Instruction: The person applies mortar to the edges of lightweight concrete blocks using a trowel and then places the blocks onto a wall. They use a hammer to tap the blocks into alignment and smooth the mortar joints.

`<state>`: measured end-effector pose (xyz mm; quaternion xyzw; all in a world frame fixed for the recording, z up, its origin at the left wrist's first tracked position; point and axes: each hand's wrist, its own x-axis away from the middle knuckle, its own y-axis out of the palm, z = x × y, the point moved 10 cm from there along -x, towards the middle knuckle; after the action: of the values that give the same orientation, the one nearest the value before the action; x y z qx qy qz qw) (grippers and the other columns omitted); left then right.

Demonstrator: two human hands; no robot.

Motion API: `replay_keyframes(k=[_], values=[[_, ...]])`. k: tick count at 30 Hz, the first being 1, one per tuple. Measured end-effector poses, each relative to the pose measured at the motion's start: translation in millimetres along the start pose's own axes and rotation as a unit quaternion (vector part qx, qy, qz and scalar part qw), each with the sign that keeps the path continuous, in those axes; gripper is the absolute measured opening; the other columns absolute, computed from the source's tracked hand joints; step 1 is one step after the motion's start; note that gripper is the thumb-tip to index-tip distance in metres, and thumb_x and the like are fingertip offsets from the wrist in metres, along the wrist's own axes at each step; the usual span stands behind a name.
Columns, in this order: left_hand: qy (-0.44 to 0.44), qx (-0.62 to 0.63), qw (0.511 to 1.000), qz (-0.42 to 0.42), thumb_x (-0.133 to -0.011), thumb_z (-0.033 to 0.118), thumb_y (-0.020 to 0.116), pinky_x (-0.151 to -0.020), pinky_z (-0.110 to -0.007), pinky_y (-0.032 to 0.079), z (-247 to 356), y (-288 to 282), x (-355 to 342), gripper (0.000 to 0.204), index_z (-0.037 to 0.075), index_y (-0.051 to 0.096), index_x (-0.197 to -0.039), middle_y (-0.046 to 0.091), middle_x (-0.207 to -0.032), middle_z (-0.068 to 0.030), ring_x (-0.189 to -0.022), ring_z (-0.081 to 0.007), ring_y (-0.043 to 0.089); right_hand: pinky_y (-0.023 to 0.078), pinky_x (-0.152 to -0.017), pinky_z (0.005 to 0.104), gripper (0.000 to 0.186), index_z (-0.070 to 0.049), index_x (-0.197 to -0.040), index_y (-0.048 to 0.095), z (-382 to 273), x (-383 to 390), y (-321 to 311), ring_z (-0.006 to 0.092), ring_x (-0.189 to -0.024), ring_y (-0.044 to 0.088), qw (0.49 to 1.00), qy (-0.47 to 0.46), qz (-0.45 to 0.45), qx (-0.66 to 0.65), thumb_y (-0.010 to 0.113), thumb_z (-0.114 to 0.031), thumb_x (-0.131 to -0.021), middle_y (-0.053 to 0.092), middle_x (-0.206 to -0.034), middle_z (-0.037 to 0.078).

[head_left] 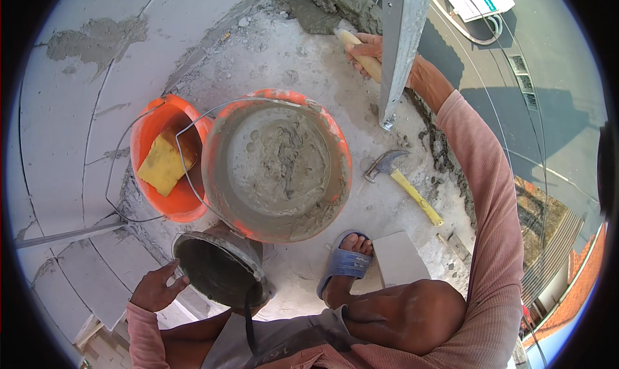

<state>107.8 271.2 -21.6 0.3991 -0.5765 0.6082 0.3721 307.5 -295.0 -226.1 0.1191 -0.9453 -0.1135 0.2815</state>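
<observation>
My right hand (367, 51), partly hidden behind an upright metal post (401, 46), grips a trowel by its wooden handle (365, 58). The trowel's blade end lies at the wet grey mortar (314, 11) along the wall base. My left hand (158, 288) is beside the black bucket (219, 266), fingers apart, fingertips at its rim. Between my hands stands a large orange bucket (342, 143), coated inside with grey mortar and holding more of it. Left of it, a smaller orange bucket (171, 208) holds a yellow sponge (166, 164).
A hammer (407, 188) with a yellow handle lies on the dusty floor, close to a pale block (400, 259) and my sandalled foot (348, 259). Light wall panels (64, 137) rise at left. Beyond the ledge at right is a drop, with an air-conditioner unit (477, 1) and roofs below.
</observation>
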Motion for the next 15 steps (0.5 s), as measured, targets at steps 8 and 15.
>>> replay_keyframes(k=[8, 15], values=[[-0.004, -0.004, 1.000, 0.003, -0.099, 0.050, 0.068, -0.107, -0.045, 0.052, 3.0, 0.7, 3.2, 0.072, -0.007, 0.059, -0.142, 0.065, -0.135, -0.0301, -0.126, -0.0422, 0.065, 0.055, -0.069, 0.0247, 0.049, -0.006, -0.141, 0.048, 5.0, 19.5, 16.0, 0.0071, -0.077, 0.058, 1.000, 0.006, 0.012, -0.009, 0.073, -0.022, -0.102, 0.056, -0.098, -0.001], [0.011, -0.019, 1.000, 0.002, -0.099, 0.050, 0.068, -0.105, -0.045, 0.053, 6.1, -1.5, -1.3, 0.071, -0.006, 0.060, -0.141, 0.066, -0.134, -0.0296, -0.124, -0.0423, 0.066, 0.054, -0.061, 0.0231, 0.039, -0.009, -0.135, 0.048, -20.6, 11.4, 20.1, 0.0064, -0.074, 0.058, 0.992, 0.013, -0.001, -0.125, 0.068, -0.025, -0.105, 0.056, -0.098, -0.001]])
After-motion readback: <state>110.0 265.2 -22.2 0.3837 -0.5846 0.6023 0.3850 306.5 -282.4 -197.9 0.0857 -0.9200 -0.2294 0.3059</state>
